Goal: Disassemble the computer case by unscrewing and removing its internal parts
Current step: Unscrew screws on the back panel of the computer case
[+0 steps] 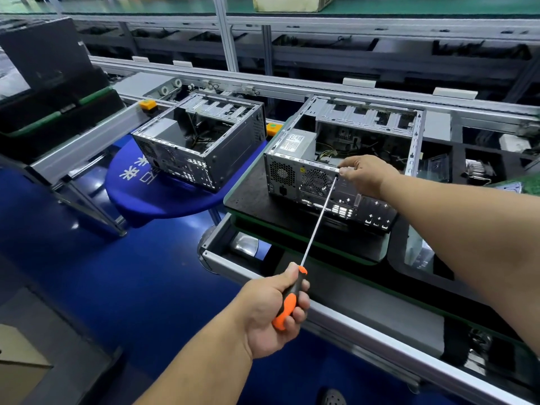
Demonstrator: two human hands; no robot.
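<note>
The open computer case (pixel 344 159) lies on a black pad (pixel 251 197) at the near edge of the conveyor bench (pixel 380 340), rear panel facing the person, with its power supply (pixel 295 141) in the near left corner. The left hand (pixel 274 311) is wrapped around the orange-and-black handle of a long screwdriver (pixel 317 220), whose shaft runs up to the case's top rear edge. The right hand (pixel 365 173) pinches that edge right at the screwdriver tip; whether a screw sits between its fingertips cannot be told. A second open case (pixel 201 144) stands on a blue round table (pixel 152 197) to the left, well apart.
</note>
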